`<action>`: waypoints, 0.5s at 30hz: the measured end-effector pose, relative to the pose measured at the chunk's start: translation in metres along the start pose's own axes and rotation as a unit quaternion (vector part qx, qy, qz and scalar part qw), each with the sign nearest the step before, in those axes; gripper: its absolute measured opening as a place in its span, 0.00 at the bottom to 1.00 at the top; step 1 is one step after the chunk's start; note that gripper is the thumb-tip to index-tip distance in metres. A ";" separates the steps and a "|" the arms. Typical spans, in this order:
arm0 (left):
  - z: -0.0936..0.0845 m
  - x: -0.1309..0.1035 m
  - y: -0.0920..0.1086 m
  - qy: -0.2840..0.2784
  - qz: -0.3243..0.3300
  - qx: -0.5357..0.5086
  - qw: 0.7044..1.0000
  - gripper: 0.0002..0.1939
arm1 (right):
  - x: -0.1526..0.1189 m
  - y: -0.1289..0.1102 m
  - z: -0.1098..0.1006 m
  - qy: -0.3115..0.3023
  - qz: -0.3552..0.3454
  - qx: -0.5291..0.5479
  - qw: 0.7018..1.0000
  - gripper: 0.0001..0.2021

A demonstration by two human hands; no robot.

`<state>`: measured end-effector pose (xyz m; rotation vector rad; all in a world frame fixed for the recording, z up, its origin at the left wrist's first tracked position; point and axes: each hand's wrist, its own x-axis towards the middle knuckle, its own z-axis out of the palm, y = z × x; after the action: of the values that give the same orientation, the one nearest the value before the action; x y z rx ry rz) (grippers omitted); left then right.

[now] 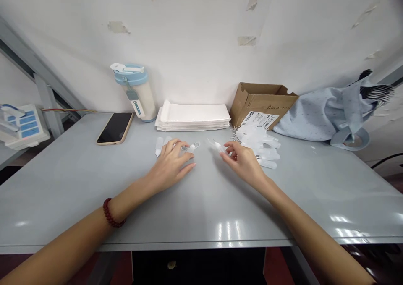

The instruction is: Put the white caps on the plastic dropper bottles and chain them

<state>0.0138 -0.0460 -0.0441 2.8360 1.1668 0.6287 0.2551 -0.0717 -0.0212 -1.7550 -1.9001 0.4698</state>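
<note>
My right hand pinches a small translucent white plastic piece with a narrow end between thumb and fingers, just above the table. Beside it lies a loose heap of similar translucent pieces, some with thin white strings. My left hand rests low over the table with its fingers spread and its thumb apart. A plastic piece with a small loop lies at its fingertips. More pieces show behind the left fingers, partly covered by them.
A stack of white envelope-like packets lies against the wall. A phone and a blue-lidded bottle stand to the left. At the right are an open cardboard box, a light-blue cloth bag and a tape roll. The grey table has a front edge.
</note>
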 end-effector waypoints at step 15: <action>-0.008 0.003 0.011 0.032 -0.098 -0.176 0.979 0.17 | -0.012 -0.014 0.002 -0.057 -0.146 0.086 0.984 0.08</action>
<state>0.0198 -0.0532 -0.0337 2.3927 1.1867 0.8237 0.2433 -0.0848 -0.0164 -1.3377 -2.0845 0.6127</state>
